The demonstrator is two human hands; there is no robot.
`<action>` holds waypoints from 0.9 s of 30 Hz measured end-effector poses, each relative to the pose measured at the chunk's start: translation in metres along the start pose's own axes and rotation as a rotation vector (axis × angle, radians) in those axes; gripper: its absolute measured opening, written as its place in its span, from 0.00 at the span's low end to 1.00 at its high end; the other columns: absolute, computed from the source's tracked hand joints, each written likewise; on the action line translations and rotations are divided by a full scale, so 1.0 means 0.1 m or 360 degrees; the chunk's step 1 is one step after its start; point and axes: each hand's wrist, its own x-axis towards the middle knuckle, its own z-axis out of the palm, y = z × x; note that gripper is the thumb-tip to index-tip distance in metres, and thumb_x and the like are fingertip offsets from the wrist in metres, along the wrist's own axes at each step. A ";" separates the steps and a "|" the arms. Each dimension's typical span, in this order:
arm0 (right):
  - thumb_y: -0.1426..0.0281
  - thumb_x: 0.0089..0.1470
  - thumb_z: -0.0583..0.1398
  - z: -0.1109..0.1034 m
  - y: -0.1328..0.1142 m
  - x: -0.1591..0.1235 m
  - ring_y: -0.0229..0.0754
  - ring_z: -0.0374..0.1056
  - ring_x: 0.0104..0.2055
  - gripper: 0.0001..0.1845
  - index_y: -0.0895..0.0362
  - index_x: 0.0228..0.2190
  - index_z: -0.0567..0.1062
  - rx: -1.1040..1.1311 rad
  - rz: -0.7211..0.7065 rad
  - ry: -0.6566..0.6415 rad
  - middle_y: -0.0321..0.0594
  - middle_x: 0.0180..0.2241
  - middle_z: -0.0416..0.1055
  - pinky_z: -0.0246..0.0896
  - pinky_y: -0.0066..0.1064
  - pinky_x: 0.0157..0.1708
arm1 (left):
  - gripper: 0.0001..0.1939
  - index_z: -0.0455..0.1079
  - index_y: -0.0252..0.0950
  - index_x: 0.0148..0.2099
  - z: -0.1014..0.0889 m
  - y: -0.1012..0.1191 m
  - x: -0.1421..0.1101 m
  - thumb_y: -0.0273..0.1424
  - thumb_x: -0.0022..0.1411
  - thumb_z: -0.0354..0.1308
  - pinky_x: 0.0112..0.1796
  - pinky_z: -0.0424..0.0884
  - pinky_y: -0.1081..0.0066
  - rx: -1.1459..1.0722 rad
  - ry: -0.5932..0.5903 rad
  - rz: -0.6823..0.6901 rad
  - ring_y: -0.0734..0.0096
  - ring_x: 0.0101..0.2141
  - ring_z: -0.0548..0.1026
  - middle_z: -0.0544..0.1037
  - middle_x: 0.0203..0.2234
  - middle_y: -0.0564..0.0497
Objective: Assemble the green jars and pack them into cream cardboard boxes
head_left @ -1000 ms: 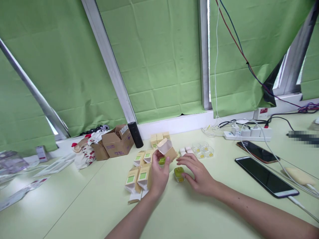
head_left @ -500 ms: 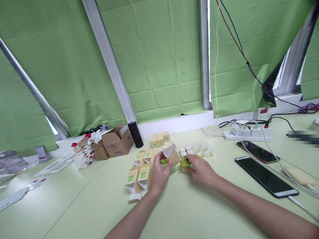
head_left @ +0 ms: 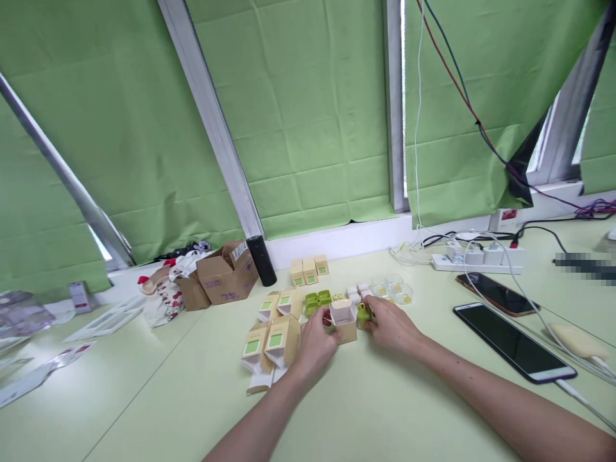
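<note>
My left hand (head_left: 315, 343) is closed around the side of a small open cardboard box (head_left: 347, 332), which stands upright with its white inner flap raised. Just to its right, my right hand (head_left: 392, 326) pinches a small clear container with an olive-green top (head_left: 363, 314), held close beside the box. Behind the left hand lie green square cups (head_left: 317, 300) and tiny yellowish pieces (head_left: 337, 297). Small white pieces (head_left: 355, 295) and clear cups with yellow bits (head_left: 393, 290) sit beyond my right hand. Several matching cartons with green labels (head_left: 283, 340) stand to the left.
Three closed little boxes (head_left: 309, 271) stand at the back. A black cylinder (head_left: 262, 260), a brown carton (head_left: 226, 276) and a printed bag (head_left: 163, 298) are to the left. On the right are two phones, one white-framed (head_left: 513, 340), a power strip (head_left: 481, 260) and loose cables.
My left hand has brought the box down and to the right, turning it upright. The green cups behind it now show. My right hand has shifted slightly right with the green-topped container.
</note>
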 end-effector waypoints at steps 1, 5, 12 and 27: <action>0.77 0.55 0.62 0.00 0.00 0.00 0.51 0.72 0.46 0.15 0.55 0.45 0.72 0.0003 -0.0001 0.0001 0.46 0.46 0.77 0.52 0.32 0.36 | 0.25 0.75 0.39 0.50 0.00 0.01 -0.01 0.22 0.46 0.66 0.48 0.71 0.54 -0.0003 0.0015 0.0005 0.50 0.45 0.77 0.81 0.44 0.42; 0.77 0.55 0.62 -0.03 -0.02 -0.01 0.51 0.72 0.46 0.16 0.55 0.46 0.72 0.0010 0.0007 0.0000 0.46 0.47 0.77 0.52 0.32 0.36 | 0.22 0.69 0.40 0.53 -0.02 0.11 -0.03 0.28 0.56 0.65 0.50 0.71 0.57 -0.0221 0.0116 0.0170 0.55 0.49 0.77 0.77 0.51 0.42; 0.75 0.56 0.62 -0.06 -0.04 -0.02 0.52 0.72 0.47 0.15 0.55 0.46 0.73 -0.0007 0.0003 0.0003 0.47 0.47 0.77 0.54 0.33 0.37 | 0.06 0.70 0.39 0.41 -0.01 0.19 0.00 0.36 0.67 0.59 0.50 0.72 0.62 -0.0284 0.0212 0.0368 0.61 0.46 0.76 0.76 0.41 0.47; 0.78 0.55 0.61 -0.08 -0.02 0.00 0.52 0.73 0.49 0.18 0.56 0.48 0.75 0.0047 -0.0018 -0.0018 0.48 0.49 0.77 0.57 0.34 0.42 | 0.20 0.78 0.34 0.53 0.00 0.06 0.09 0.30 0.58 0.63 0.54 0.72 0.56 -0.0568 0.0146 0.0015 0.55 0.49 0.79 0.82 0.49 0.39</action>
